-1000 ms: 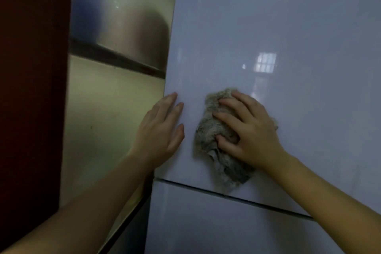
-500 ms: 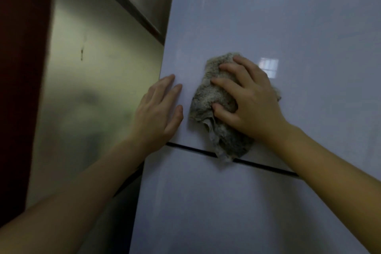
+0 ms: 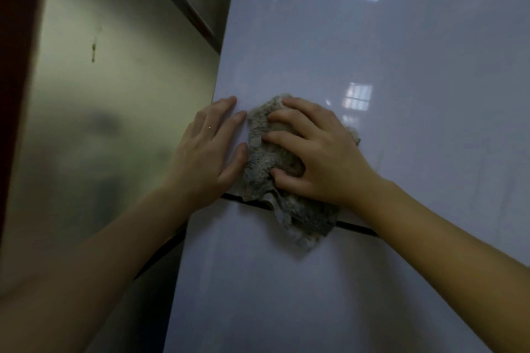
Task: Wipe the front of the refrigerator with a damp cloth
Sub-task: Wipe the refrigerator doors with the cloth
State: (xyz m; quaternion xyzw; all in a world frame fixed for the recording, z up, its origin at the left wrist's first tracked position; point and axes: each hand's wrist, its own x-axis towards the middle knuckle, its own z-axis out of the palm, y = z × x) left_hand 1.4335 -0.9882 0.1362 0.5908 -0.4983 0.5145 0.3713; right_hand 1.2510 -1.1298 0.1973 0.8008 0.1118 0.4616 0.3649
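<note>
The refrigerator front (image 3: 387, 71) is a glossy pale grey-blue panel filling the right of the view, with a dark seam (image 3: 355, 228) between upper and lower doors. A crumpled grey-brown cloth (image 3: 266, 163) lies pressed flat against the upper door, its lower corner hanging over the seam. My right hand (image 3: 315, 155) presses on the cloth with fingers spread and curled into it. My left hand (image 3: 209, 149) lies flat and open on the door's left edge, its thumb touching the cloth.
The refrigerator's metallic side wall (image 3: 114, 123) runs along the left, with a dark horizontal band (image 3: 183, 0) near the top. A dark red vertical surface (image 3: 17, 66) borders the far left. Window reflections (image 3: 358, 99) show on the door.
The cloth and my right hand have slid left, closing the gap to my left hand, which now touches the cloth. The cloth hangs lower over the seam.
</note>
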